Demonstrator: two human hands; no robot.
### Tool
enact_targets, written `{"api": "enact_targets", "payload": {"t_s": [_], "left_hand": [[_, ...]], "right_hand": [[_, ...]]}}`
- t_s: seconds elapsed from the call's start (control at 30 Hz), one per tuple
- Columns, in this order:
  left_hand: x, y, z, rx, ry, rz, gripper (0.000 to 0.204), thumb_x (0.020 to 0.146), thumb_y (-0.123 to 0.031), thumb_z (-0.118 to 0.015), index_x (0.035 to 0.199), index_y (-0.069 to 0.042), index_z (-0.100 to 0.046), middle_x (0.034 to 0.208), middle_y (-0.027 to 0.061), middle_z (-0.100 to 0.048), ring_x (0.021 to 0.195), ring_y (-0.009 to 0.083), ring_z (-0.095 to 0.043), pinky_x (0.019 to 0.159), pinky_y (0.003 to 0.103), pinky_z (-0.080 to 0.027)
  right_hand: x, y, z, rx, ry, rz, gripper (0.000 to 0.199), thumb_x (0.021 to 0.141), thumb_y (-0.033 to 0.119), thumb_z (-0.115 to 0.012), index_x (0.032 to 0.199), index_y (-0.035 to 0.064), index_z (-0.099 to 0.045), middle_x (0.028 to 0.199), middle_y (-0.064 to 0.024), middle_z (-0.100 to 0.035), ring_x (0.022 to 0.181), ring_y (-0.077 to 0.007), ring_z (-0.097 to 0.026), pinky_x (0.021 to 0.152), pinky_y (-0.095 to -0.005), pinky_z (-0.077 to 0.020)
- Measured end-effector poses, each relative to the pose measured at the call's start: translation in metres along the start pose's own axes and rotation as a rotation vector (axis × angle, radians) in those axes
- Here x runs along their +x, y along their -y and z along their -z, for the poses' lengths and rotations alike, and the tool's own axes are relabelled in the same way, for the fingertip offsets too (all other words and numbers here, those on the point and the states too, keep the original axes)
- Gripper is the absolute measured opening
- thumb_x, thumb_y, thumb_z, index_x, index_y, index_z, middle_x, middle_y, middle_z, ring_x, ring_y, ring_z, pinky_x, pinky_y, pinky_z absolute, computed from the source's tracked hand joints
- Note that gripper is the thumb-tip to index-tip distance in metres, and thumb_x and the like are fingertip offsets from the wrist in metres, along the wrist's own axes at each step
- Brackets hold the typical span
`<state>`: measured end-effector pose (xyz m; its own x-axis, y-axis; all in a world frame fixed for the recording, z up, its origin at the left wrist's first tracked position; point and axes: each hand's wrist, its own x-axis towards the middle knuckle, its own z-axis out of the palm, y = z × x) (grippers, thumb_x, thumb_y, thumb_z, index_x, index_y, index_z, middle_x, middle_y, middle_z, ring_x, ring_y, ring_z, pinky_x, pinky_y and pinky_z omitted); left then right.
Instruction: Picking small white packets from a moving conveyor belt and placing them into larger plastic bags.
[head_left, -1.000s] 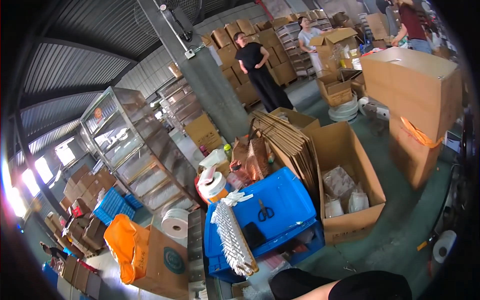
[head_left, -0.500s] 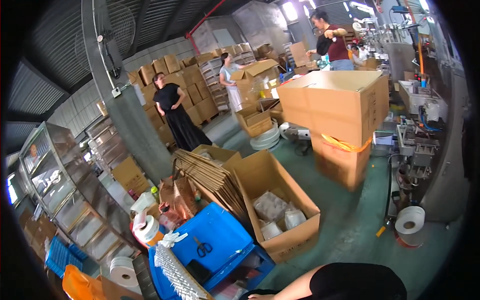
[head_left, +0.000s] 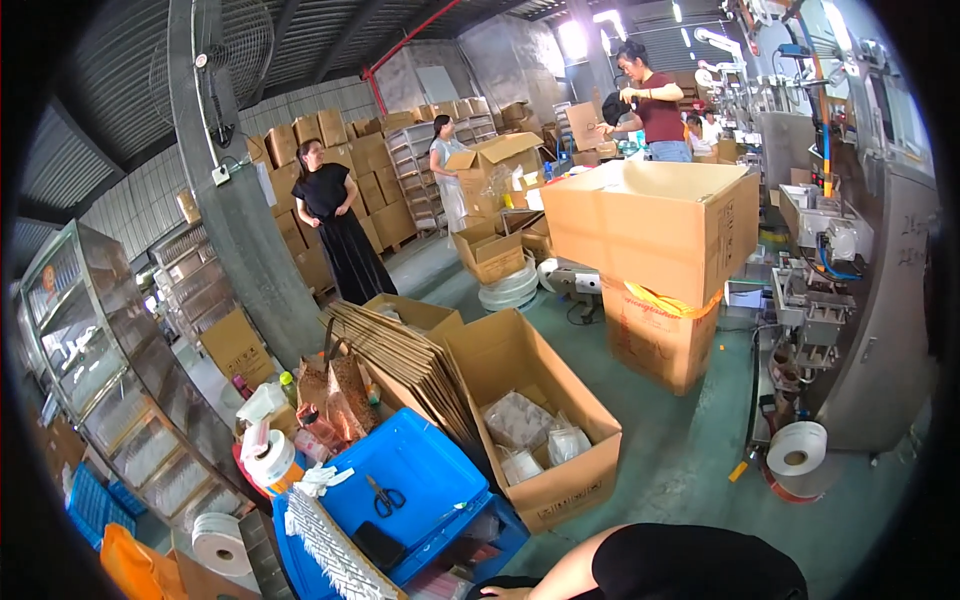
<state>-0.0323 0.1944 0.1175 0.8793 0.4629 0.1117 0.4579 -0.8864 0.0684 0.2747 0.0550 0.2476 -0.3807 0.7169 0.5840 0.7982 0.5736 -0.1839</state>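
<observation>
Only a sliver of the right hand (head_left: pixel 506 593) is caught at the bottom edge, so its grip can't be told (left hand's out of frame); the blue lid (head_left: pixel 430 465) with the scissors (head_left: pixel 385 497) is seen up and left of it. View's been swung right, lid stuff looks unshifted, so probably nothing's being handled. Printing's visible on the open carton (head_left: pixel 575 488), scrawl on the grey cabinet (head_left: pixel 890 350).
</observation>
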Motion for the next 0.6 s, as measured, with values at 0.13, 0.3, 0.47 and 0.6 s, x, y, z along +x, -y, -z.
{"api": "enact_targets", "payload": {"t_s": [0.13,0.3,0.47,0.6], "left_hand": [[-0.014,-0.014,0.011,-0.008,-0.069,-0.013,0.035,0.078,-0.030,-0.052,0.106,-0.009,-0.054,0.098,0.0196,-0.057,0.086,0.0367,-0.055,0.079,0.048,-0.042],[-0.027,-0.029,0.038,0.007,-0.167,-0.019,0.039,0.077,-0.029,-0.054,0.110,-0.009,-0.052,0.100,0.0192,-0.057,0.087,0.0365,-0.054,0.081,0.048,-0.041],[-0.046,-0.062,0.077,0.045,-0.261,0.040,0.042,0.076,-0.028,-0.055,0.114,-0.009,-0.050,0.102,0.0188,-0.056,0.088,0.0364,-0.054,0.083,0.049,-0.040],[-0.143,-0.126,0.114,0.125,-0.285,0.383,0.046,0.076,-0.027,-0.056,0.117,-0.010,-0.048,0.103,0.0185,-0.056,0.089,0.0362,-0.053,0.084,0.049,-0.039]], "right_hand": [[0.007,0.004,-0.003,-0.011,0.036,-0.006,0.016,0.064,0.025,-0.058,0.077,0.0159,-0.057,0.095,-0.0021,-0.052,0.100,-0.0244,-0.044,0.083,-0.0477,-0.0305],[0.011,0.010,-0.009,-0.034,0.053,0.011,0.016,0.064,0.026,-0.058,0.077,0.0162,-0.058,0.096,-0.0016,-0.053,0.102,-0.0241,-0.044,0.083,-0.0474,-0.0301],[0.015,0.017,-0.011,-0.013,0.113,0.030,0.018,0.064,0.027,-0.058,0.078,0.0159,-0.059,0.098,-0.0011,-0.053,0.104,-0.0235,-0.043,0.084,-0.0471,-0.0291],[0.047,0.022,-0.001,-0.010,0.742,-0.037,0.047,0.077,0.038,-0.050,0.116,0.0132,-0.050,0.125,-0.0068,-0.045,0.120,-0.0234,-0.036,0.093,-0.0468,-0.0294]]}}
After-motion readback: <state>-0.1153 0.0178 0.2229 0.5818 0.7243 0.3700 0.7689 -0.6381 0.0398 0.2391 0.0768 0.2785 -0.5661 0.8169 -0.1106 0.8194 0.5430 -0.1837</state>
